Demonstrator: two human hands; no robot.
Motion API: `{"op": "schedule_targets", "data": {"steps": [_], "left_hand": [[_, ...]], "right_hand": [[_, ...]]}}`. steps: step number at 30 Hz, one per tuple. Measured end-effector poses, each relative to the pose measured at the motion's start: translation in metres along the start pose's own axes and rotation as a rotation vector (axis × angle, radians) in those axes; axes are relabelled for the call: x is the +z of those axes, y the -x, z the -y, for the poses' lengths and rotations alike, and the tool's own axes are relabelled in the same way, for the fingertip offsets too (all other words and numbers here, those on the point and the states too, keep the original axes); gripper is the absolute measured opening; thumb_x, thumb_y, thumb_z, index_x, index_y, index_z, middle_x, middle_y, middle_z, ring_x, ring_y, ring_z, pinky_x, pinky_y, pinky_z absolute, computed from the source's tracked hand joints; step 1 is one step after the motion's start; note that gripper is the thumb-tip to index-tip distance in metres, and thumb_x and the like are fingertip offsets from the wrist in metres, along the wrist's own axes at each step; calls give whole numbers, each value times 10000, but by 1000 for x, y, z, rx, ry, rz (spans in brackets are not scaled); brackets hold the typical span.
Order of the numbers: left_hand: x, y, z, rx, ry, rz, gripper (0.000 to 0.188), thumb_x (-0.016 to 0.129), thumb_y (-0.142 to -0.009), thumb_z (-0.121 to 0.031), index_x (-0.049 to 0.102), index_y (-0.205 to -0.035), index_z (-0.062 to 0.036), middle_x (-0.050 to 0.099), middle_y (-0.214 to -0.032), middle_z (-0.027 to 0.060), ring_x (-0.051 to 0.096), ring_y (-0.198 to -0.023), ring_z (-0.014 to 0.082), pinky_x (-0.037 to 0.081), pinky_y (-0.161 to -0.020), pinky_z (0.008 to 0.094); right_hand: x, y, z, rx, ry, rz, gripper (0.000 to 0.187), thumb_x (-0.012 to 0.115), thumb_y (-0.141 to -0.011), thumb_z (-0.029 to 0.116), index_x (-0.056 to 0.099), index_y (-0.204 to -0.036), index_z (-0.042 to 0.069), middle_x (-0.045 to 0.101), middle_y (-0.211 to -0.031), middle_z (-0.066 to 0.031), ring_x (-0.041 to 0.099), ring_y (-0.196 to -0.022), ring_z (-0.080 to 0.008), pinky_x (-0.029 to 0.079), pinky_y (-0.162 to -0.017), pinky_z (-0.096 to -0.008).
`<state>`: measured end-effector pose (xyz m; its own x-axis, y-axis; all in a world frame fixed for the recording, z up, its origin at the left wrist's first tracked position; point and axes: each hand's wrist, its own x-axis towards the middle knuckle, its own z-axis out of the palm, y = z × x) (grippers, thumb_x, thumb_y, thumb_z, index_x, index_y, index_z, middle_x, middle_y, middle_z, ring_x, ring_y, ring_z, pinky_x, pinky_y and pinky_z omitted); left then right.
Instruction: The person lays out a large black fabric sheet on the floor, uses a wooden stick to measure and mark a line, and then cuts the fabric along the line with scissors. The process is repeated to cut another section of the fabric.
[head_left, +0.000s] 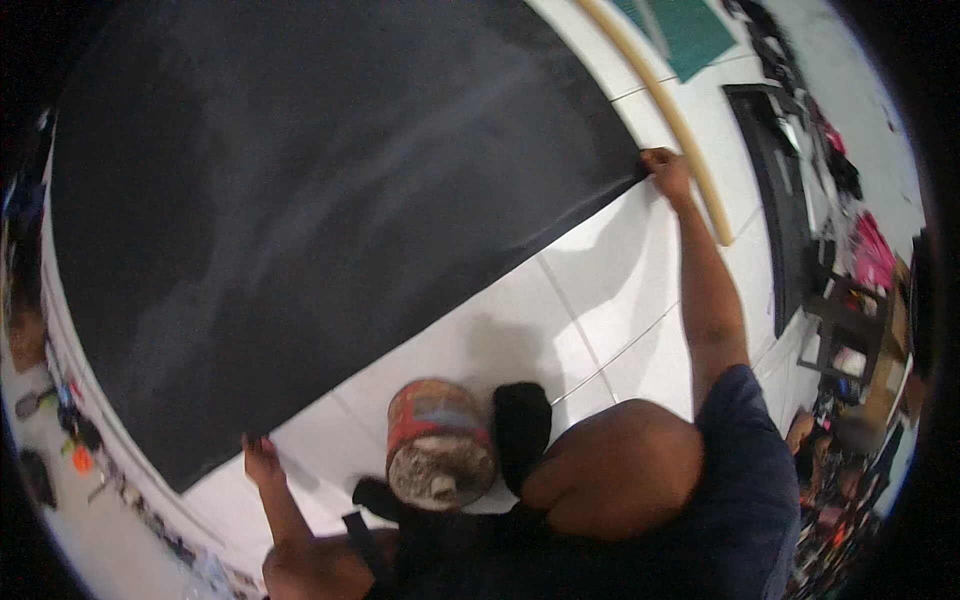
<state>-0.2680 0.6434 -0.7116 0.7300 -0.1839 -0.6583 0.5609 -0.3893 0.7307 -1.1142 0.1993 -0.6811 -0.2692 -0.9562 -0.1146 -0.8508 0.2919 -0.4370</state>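
Observation:
A large black sheet (330, 200), smooth and flat, with a faint sheen, spreads across the upper left and middle. My right hand (668, 172) pinches its near right corner, where the edge lifts slightly above the white tiles. Lower left, my left hand (262, 460) is closed at the sheet's near edge, its fingertips on the border. I cannot make out whether the sheet itself is a fabric or a rubber.
White floor tiles (520, 310) lie under the sheet. Between my legs stands a red can (438, 405) crusted with grey. Right of the sheet are a long tan strip (655, 90), a green mat (690, 40) and a black frame-like panel (765, 200). Clutter lines both sides.

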Motion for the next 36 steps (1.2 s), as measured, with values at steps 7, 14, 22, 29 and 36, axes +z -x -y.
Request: {"op": "schedule_targets", "data": {"steps": [7, 14, 22, 29, 36], "left_hand": [[-17, -5, -11, -21, 109, 21, 193, 598, -962, -214, 608, -985, -23, 611, -872, 54, 599, -724, 147, 529, -606, 221], [-3, 11, -16, 8, 44, -35, 184, 611, -955, -190, 619, -975, -7, 613, -888, 73, 603, -761, 154, 536, -654, 231], [-6, 14, -23, 30, 12, -51, 199, 629, -943, -173, 593, -942, 22, 571, -844, 59, 567, -735, 147, 523, -642, 263], [-29, -7, -6, 233, -188, 22, 206, 606, -958, -217, 583, -921, -15, 559, -727, 47, 542, -600, 120, 471, -511, 227], [21, 38, -20, 37, 42, -64, 223, 619, -950, -250, 595, -906, -32, 568, -725, 39, 559, -614, 113, 470, -487, 206]], "right_hand": [[14, 9, 26, 36, -108, -20, 314, 694, -881, 305, 712, -1040, 35, 725, -950, -104, 677, -874, -192, 500, -799, -319], [9, 3, 17, 124, -256, 59, 295, 717, -872, 253, 710, -1048, 17, 721, -943, -77, 649, -857, -157, 488, -802, -300], [16, 14, 41, 130, -134, 49, 472, 750, -809, 423, 703, -1001, -7, 722, -918, -110, 666, -847, -185, 498, -789, -312], [17, 14, 62, 112, 3, -61, 600, 767, -739, 531, 685, -1015, 5, 702, -964, -195, 687, -902, -288, 519, -808, -379], [12, 7, 74, 49, 107, -79, 515, 679, -830, 498, 699, -992, 10, 705, -985, -188, 684, -917, -316, 516, -822, -407]]}}
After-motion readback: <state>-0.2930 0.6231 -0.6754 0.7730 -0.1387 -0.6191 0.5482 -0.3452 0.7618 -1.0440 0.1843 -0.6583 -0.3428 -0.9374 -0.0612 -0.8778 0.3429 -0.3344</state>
